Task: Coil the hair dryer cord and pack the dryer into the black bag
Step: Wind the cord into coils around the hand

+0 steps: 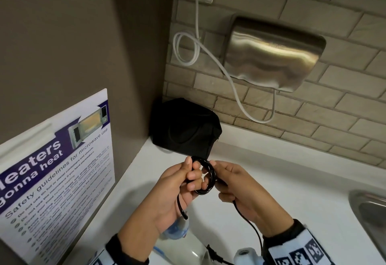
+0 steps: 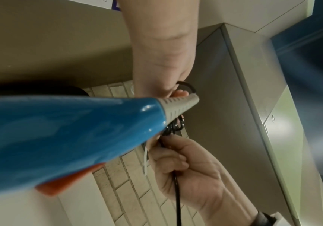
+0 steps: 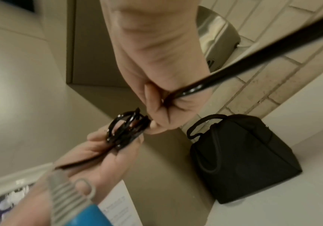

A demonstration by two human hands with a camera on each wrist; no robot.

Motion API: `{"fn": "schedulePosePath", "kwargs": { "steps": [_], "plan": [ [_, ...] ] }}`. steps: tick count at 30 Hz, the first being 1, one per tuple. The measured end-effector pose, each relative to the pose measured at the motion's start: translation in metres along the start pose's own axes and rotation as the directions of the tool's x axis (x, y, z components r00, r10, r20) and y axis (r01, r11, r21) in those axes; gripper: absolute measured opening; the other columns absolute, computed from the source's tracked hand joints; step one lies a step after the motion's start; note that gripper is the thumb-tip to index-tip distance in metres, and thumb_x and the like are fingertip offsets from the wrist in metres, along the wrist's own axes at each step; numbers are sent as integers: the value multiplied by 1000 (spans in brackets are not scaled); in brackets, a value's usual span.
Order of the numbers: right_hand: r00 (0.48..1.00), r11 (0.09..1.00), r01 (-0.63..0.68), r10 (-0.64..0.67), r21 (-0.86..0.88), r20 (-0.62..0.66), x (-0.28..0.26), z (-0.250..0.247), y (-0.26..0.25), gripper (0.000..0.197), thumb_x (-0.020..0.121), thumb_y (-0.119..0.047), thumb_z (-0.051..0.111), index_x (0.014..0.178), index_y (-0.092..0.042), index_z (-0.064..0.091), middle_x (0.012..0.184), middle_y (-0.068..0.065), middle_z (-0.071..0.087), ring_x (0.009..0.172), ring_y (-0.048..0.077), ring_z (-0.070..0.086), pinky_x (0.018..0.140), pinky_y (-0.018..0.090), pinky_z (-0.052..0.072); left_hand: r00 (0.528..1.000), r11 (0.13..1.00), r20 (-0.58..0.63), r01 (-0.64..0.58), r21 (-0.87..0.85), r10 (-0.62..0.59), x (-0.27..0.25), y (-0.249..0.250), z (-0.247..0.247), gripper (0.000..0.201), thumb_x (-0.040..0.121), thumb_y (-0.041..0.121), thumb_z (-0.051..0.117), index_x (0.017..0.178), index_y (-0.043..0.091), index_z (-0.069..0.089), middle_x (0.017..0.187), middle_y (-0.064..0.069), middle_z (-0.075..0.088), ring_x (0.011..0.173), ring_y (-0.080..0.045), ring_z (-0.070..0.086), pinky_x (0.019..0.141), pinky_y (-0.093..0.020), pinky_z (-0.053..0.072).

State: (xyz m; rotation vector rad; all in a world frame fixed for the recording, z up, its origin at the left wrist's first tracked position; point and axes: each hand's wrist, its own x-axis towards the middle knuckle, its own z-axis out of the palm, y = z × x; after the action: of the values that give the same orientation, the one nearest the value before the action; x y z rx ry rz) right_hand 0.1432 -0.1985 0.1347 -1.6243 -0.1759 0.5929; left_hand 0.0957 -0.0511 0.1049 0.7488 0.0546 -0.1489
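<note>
Cord coil (image 1: 205, 178) gripped between both hands.
Pinched by left hand (image 1: 177, 191) and right hand (image 1: 240, 187); blue hair dryer (image 2: 63, 134) hung beneath left wrist; black bag (image 1: 186, 128) stood just beyond fingertips.

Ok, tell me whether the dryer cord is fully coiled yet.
Partly coiled. The left hand holds several loops of the cord, while the right hand grips a loose length that trails down toward the plug.

Both hands are bare. The left hand (image 1: 177, 189) comes out of a black cuff (image 1: 127, 250). The right hand (image 1: 244, 189) has a black cuff too, then a white wristband (image 1: 300, 250) printed with black square marker patterns.
</note>
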Motion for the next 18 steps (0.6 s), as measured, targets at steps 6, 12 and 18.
{"fn": "schedulePosePath", "kwargs": {
  "steps": [6,12,18],
  "plan": [
    [962,909,135,-216,-395,-168,-7,0,9,32,101,-28,41,88,-16,67,56,-7,62,37,4,32,45,15,26,994,999,-101,-41,33,44,4,-3,1,24,98,26,42,86,8,53,54,7,40,41,-5,35,70,-27,46],
    [928,795,161,-323,-584,-184,-8,-6,19,29,100,-33,41,86,-29,66,53,-4,55,44,2,40,49,11,32,996,999,-80,-39,22,41,1,3,0,28,97,27,45,91,3,58,47,7,29,36,-5,28,61,-25,39],
    [935,857,155,-287,-491,-207,-3,-3,12,32,100,-31,41,75,-26,60,49,-11,51,45,2,41,53,18,32,997,993,69,37,114,-45,-8,3,11,40,92,38,46,83,6,68,47,6,26,39,-6,24,56,-23,45]
  ]
}}
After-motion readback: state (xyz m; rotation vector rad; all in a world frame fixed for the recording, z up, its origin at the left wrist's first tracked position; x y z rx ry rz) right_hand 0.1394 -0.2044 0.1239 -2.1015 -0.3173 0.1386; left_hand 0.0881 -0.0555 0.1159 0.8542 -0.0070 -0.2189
